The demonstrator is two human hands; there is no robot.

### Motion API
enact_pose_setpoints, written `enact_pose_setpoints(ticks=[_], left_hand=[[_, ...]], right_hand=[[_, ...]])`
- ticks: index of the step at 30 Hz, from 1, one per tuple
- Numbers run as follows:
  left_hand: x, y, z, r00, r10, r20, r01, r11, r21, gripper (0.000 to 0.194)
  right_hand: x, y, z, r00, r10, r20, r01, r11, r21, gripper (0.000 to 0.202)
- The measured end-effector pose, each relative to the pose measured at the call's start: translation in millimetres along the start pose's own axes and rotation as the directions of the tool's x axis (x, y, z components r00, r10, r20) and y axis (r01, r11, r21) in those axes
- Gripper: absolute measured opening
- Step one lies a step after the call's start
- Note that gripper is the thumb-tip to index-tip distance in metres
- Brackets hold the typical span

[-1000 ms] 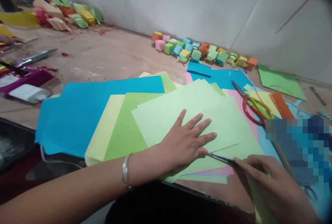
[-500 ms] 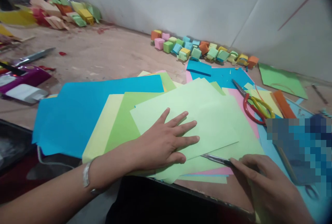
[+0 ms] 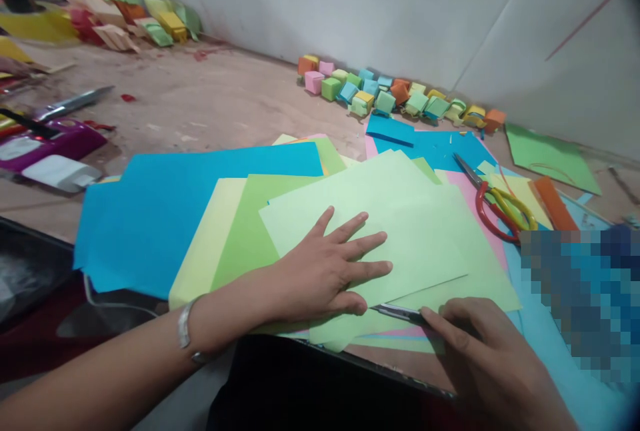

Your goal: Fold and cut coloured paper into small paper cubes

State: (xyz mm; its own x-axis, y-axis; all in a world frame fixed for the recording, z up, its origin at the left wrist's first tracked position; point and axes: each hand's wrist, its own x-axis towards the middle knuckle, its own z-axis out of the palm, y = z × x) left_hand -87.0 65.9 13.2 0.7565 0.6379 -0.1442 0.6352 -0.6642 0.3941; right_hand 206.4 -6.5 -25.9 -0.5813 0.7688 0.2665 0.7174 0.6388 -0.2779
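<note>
Left fingers (image 3: 370, 242) splayed flat on my pale green sheet (image 3: 385, 194), likely to stop it slipping atop the paper pile (image 3: 245, 231) on the counter (image 3: 413, 363); right fingers (image 3: 447, 333) grip my knife (image 3: 403, 313), tip at sheet's near edge.

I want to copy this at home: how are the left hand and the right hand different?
The left hand is spread flat on pale green paper; the right hand is partly curled, holding a knife. A silver bracelet sits behind the left hand; none shows by the right hand. Both are ungloved.
</note>
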Motion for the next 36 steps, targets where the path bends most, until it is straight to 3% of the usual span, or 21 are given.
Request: enact_pose_setpoints(ticks=[6,12,18,24,36], left_hand=[[-15,-1,-13.3,0.998,0.037,-0.046,-0.039,0.998,-0.050,0.053],[-21,-6,-14.8,0.999,0.024,0.023,-0.024,0.999,-0.025,0.049],[-16,-9,-13.8,0.998,0.034,0.046,-0.033,0.999,-0.026,0.055],[-15,-10,-13.3,0.999,0.020,0.039,-0.019,0.999,-0.031,0.058],[-15,-11,-11.5,0.999,0.031,0.029,-0.029,0.998,-0.052,0.056]], right_hand=[[-4,8,-1,0.999,-0.024,0.041,0.027,0.998,-0.059,0.047],[0,11,-4,0.997,-0.064,0.046,0.066,0.996,-0.052,0.043],[10,2,-7,0.996,-0.087,0.013,0.087,0.996,0.004,0.045],[15,-8,-5,0.988,-0.107,0.108,0.100,0.993,0.065,0.049],[24,-33,0,0.999,-0.029,0.040,0.025,0.995,0.097,0.039]])
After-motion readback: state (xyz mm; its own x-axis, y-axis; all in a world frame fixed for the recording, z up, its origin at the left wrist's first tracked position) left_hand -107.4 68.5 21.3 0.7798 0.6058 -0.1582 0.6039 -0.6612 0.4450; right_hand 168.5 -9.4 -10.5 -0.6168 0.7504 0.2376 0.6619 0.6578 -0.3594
